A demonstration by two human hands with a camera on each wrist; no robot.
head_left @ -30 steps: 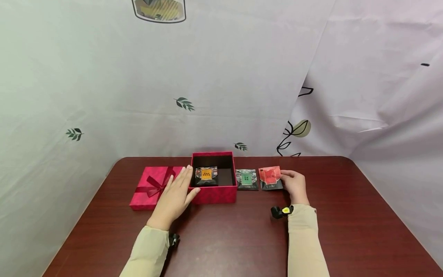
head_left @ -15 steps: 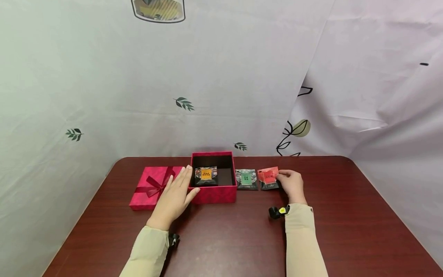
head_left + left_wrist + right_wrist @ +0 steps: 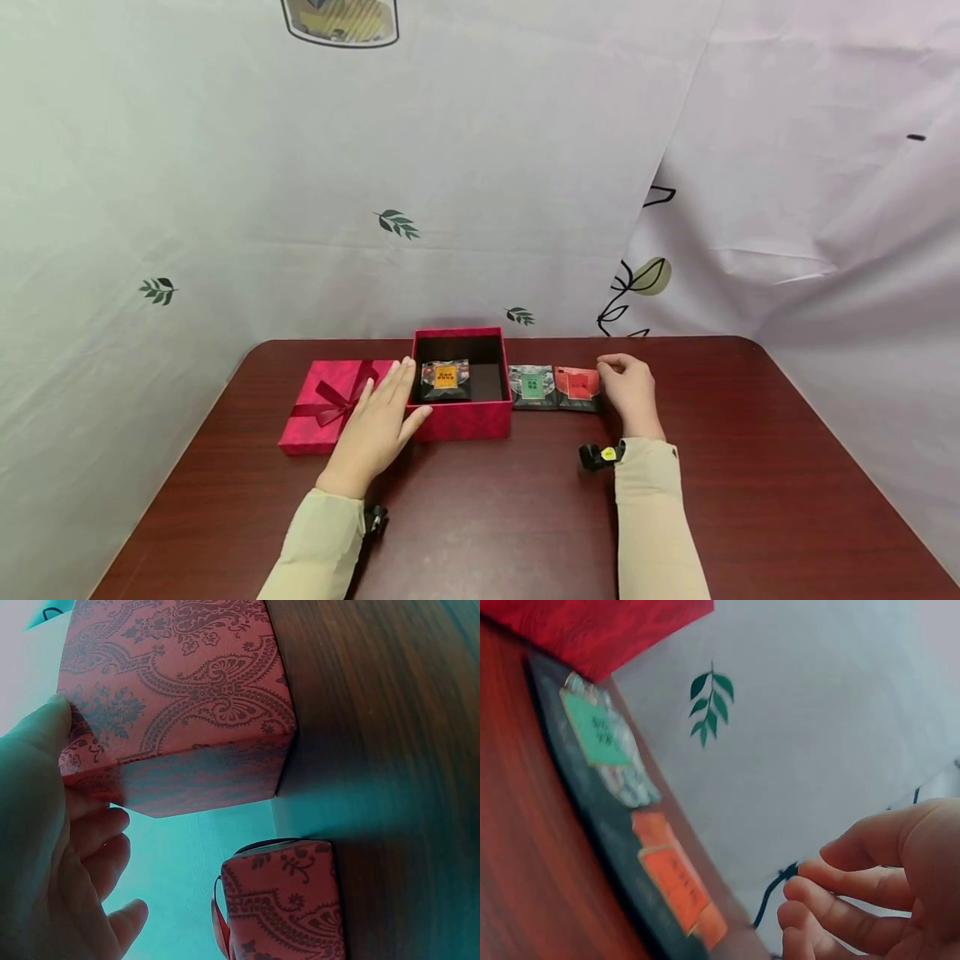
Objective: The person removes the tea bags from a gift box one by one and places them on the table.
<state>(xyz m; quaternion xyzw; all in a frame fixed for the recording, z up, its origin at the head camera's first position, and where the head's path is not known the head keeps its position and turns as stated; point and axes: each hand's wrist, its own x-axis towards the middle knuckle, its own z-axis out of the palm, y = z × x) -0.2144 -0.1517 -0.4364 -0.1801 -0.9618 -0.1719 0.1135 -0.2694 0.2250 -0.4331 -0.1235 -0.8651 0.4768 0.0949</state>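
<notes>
My left hand (image 3: 372, 435) lies against the near left corner of the red patterned box (image 3: 461, 422), fingers straight and thumb at the front rim. In the left wrist view, the thumb (image 3: 46, 724) touches the box's edge. Inside the box sits a black packet with an orange label (image 3: 446, 380). On the table right of the box, a green-labelled packet (image 3: 533, 387) and a red-labelled packet (image 3: 577, 388) lie side by side. My right hand (image 3: 628, 395) is just right of the red packet, fingers loosely bent and holding nothing; the right wrist view shows these fingers (image 3: 855, 900) apart from it.
Left of the box, partly behind my left hand, is the red lid (image 3: 322, 417) with a dark red ribbon bow (image 3: 337, 403). Everything stands on a reddish-brown table (image 3: 510, 517). A pale curtain with leaf prints (image 3: 480, 167) hangs behind the far edge.
My right hand has slid the red-labelled packet left, up against the green-labelled one, and let go of it. The left hand has stayed at the box.
</notes>
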